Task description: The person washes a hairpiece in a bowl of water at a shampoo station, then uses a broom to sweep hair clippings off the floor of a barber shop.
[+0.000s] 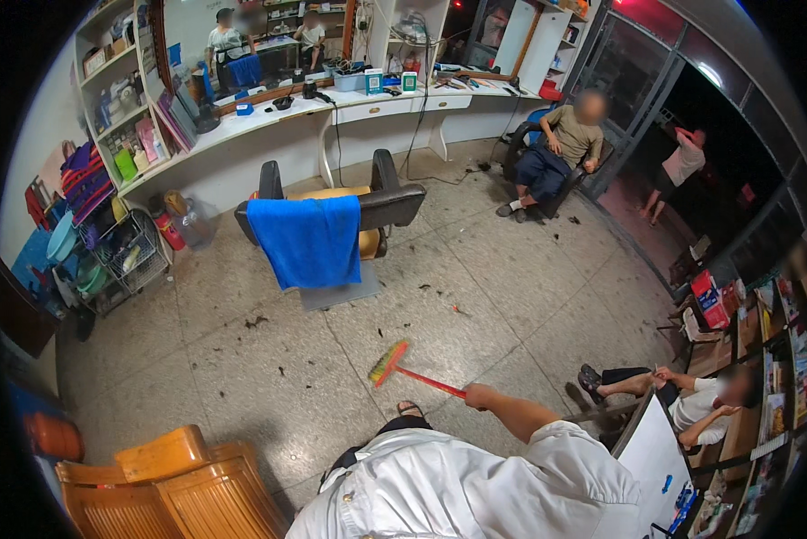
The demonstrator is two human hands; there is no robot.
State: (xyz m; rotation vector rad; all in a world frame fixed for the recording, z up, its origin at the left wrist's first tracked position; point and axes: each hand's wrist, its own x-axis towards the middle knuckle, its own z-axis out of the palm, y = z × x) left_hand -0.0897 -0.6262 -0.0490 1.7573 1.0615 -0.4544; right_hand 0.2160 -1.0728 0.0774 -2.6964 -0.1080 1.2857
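My right hand (482, 396) is wrapped round the red handle of a broom (430, 382). The broom's head (388, 363), red with yellowish-green bristles, rests on the speckled floor ahead of my foot. Scattered around it are dark tufts of hair (256, 322) and a small orange-red bit (460, 310). My left hand does not show; the white shirt (448, 485) fills the lower middle of the view.
A black barber chair (394, 205) draped with a blue towel (306, 241) stands ahead. Wooden seating (165, 490) is at lower left, a white-topped table (651, 463) at lower right. Seated people (570, 135) are to the right; another stands outside the doorway. A white counter (359, 112) lines the far wall.
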